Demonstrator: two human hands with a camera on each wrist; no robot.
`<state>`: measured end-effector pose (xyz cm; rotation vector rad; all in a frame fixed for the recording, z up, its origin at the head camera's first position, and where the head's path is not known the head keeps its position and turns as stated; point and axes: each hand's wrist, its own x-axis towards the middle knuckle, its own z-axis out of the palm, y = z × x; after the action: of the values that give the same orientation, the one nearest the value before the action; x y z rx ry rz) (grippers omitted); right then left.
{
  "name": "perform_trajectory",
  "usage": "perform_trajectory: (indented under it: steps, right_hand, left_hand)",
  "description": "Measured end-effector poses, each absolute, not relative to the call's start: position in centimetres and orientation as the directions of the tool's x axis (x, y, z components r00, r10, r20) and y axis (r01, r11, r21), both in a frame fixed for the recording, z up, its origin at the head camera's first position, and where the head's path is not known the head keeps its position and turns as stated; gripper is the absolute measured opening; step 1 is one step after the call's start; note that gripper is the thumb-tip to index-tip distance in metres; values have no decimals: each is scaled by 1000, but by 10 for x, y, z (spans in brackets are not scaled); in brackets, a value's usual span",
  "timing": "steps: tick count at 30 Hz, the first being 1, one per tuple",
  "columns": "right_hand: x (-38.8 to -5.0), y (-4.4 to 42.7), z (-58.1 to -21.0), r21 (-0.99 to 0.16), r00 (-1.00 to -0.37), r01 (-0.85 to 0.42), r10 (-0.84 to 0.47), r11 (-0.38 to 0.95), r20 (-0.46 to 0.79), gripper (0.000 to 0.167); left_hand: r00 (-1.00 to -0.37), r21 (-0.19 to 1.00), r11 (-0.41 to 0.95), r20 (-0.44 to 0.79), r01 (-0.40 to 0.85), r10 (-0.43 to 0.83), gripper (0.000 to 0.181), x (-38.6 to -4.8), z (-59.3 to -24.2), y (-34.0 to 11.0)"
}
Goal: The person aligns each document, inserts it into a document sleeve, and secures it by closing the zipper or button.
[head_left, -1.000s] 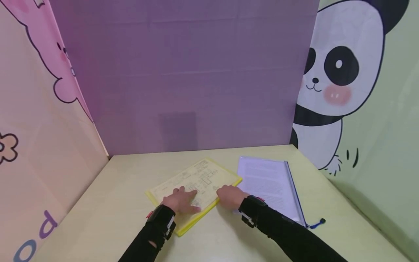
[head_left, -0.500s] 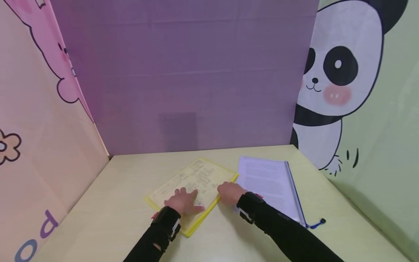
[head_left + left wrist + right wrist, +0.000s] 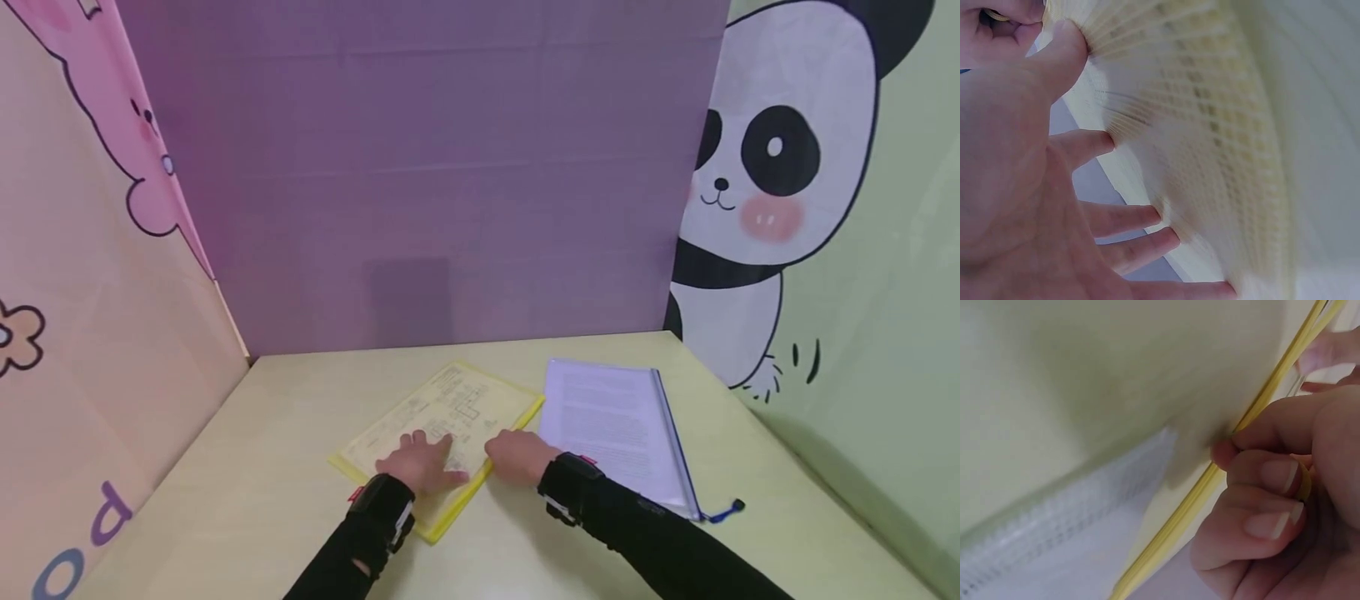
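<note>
A yellow-edged mesh zipper pouch (image 3: 465, 400) with a printed sheet inside lies aslant on the table. My left hand (image 3: 422, 463) presses on its near part, fingers spread; the left wrist view shows its fingertips (image 3: 1100, 142) touching the ribbed mesh (image 3: 1197, 125). At the pouch's right-hand edge, my right hand (image 3: 521, 457) pinches the yellow zipper edge (image 3: 1172, 519) between thumb and forefinger, the other fingers curled. A thin yellow loop (image 3: 1305, 481) shows by those curled fingers. The zipper slider itself is hidden by the fingertips.
To the right lies a clear pouch (image 3: 607, 425) with a dark blue zipper edge, printed pages and a blue pull cord (image 3: 726, 512). The pale table (image 3: 292, 417) meets a purple backdrop (image 3: 450, 167) behind and decorated walls at both sides.
My right hand has slid slightly toward me and to the left along the pouch's edge. The left hand has shifted a little to the right, and the pouch has turned slightly.
</note>
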<state>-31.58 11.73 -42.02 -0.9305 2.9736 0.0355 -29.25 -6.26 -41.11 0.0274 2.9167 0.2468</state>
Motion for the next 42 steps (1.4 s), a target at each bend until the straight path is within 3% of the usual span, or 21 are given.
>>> perform_trajectory:
  steps: [15,23,32,42]
  right_hand:
    - [-314,112,-419,-25,-839,-536,-535,844,-100,5]
    - [-324,120,-424,-4,-839,-543,-543,839,-31,10]
    - [-338,130,-418,27,-885,-465,-465,885,-3,17]
    - [-355,130,-421,49,-911,-413,-413,910,1,13]
  left_hand:
    - [-985,116,993,-166,20,40,80,-289,-416,-63]
    - [-994,45,994,-55,96,99,85,-285,-418,-58]
    - [-979,79,985,-119,156,165,84,-289,-418,-56]
    - [-974,154,982,-178,110,137,90,-282,-407,-56]
